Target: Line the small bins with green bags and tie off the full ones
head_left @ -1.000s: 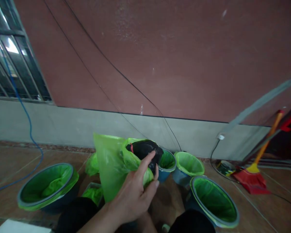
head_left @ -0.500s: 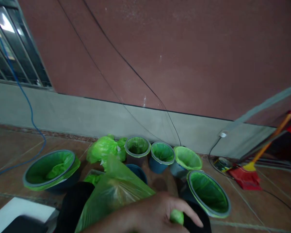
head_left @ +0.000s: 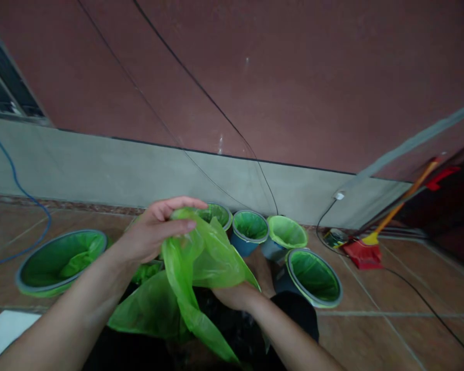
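Note:
My left hand pinches the top edge of a thin green plastic bag and holds it up in front of me. My right hand is lower, mostly hidden behind the bag, and grips its lower part. The bag hangs loose over something dark in my lap that I cannot make out. Just beyond the bag stand small blue bins lined with green bags: one behind the bag's top, a second to its right.
A wide bin with a green liner sits on the tiled floor at the left. Two more lined bins stand at the right. A red dustpan with an orange handle and cables lie by the wall. A white sheet lies bottom left.
The bag was low in my lap under one hand; now both hands hold it raised and spread. The view has shifted slightly right and down.

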`<state>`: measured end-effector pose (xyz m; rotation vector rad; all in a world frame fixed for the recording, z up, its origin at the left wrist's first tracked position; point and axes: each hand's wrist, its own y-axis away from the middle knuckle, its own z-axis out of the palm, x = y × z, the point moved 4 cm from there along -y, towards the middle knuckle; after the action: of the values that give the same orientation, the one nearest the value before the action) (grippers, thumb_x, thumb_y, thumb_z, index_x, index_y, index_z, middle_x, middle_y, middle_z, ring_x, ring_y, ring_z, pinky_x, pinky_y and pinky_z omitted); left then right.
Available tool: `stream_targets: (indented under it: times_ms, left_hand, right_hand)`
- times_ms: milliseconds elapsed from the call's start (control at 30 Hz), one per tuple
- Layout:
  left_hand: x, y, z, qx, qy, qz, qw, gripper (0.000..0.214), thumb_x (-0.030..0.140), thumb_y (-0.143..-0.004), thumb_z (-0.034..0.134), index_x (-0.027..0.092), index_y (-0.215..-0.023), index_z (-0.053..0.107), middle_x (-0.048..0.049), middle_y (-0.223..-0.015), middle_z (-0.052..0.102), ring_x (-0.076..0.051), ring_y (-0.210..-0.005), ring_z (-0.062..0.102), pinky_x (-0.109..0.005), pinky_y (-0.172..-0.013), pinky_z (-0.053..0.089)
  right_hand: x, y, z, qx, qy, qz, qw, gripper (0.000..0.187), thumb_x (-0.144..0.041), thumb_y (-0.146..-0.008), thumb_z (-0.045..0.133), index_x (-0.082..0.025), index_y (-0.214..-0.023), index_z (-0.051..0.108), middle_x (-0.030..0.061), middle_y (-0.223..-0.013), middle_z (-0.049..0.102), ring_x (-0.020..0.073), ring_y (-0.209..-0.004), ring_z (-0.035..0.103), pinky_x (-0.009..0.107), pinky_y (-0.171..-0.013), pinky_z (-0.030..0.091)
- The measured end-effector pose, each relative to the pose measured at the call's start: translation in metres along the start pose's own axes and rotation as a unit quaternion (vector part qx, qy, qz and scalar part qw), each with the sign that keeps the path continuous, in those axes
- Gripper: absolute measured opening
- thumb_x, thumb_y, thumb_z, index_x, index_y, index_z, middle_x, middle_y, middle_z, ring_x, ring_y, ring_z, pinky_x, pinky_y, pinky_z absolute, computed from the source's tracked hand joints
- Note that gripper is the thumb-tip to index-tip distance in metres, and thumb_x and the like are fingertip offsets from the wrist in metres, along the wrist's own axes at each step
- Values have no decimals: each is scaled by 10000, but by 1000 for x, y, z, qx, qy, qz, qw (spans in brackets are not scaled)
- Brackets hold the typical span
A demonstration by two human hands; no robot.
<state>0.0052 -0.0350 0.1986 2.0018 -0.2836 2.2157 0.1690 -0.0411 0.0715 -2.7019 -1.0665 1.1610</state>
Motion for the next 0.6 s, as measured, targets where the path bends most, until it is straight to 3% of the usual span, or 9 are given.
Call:
stream_targets:
  times_ms: [67, 133, 233, 300, 367, 433, 500, 533, 600]
  left_hand:
    - [-6, -7, -9, 25, 20, -10, 999, 494, 276, -685, 783, 182, -1157, 669, -35, -802, 757, -140, -558, 675, -229, -534, 532]
    - [-17, -13, -14, 32, 21, -21, 999, 520, 277, -674, 798, 173, -1164, 659, -33, -771, 750, -138, -539, 666, -225, -521, 524]
    - [-38, -20, -17, 39, 2, -27, 999, 526, 290, -679, 803, 158, -1165, 651, -19, -717, 727, -124, -512, 641, -205, -497, 489]
    - [-50, -23, -17, 31, -18, -25, 999, 510, 298, -691, 796, 157, -1159, 652, 0, -679, 703, -110, -504, 619, -192, -491, 463]
    - [-60, -24, -11, 0, -40, -32, 999, 491, 312, -717, 774, 167, -1169, 647, 20, -649, 674, -95, -499, 591, -181, -486, 433]
    - [-66, -24, -2, -43, -60, -42, 996, 465, 328, -744, 749, 174, -1169, 642, 38, -624, 640, -78, -488, 549, -173, -480, 396]
    - [-69, -23, 7, -78, -84, -44, 992, 448, 334, -757, 730, 169, -1163, 641, 52, -607, 605, -66, -483, 507, -171, -481, 367]
    - [-68, -23, 11, -89, -101, -41, 990, 446, 333, -757, 726, 164, -1160, 640, 58, -599, 588, -64, -484, 490, -171, -483, 357]
    - [-66, -23, 12, -106, -143, -34, 984, 463, 331, -755, 720, 158, -1176, 633, 66, -593, 570, -68, -494, 480, -176, -491, 354]
  right_hand:
    - [8, 7, -11, -32, -1, 39, 999, 454, -299, -931, 532, -243, -1381, 547, 65, -1305, 644, 245, -1284, 526, 433, -1123, 393]
    - [10, 23, -25, -38, 1, 95, 995, 466, -333, -906, 565, -215, -1357, 569, 88, -1314, 643, 263, -1261, 552, 432, -1087, 418]
    - [8, 47, -35, -76, -16, 140, 987, 303, -355, -913, 547, -231, -1142, 701, 56, -1047, 748, 228, -961, 693, 343, -861, 529]
    - [14, 57, -36, -31, -5, 180, 983, 246, -360, -913, 537, -239, -1011, 728, 29, -864, 745, 204, -786, 694, 316, -749, 529]
    - [28, 63, -31, 84, 42, 227, 969, 268, -385, -853, 615, -216, -1039, 705, 56, -917, 727, 237, -862, 680, 347, -789, 522]
    - [45, 66, -12, 177, 74, 257, 947, 521, -417, -731, 735, -175, -1182, 641, 116, -1108, 684, 294, -1053, 630, 391, -888, 501]
    - [61, 65, 23, 169, 36, 271, 947, 670, -431, -676, 772, -165, -1262, 587, 122, -1140, 668, 282, -1037, 637, 365, -860, 505]
    - [68, 63, 41, 144, 11, 280, 949, 590, -411, -696, 753, -171, -1216, 611, 98, -1057, 689, 257, -950, 659, 333, -802, 505]
    - [79, 58, 70, 98, -33, 294, 950, 219, -325, -781, 651, -179, -941, 683, 36, -785, 682, 198, -729, 645, 277, -664, 461]
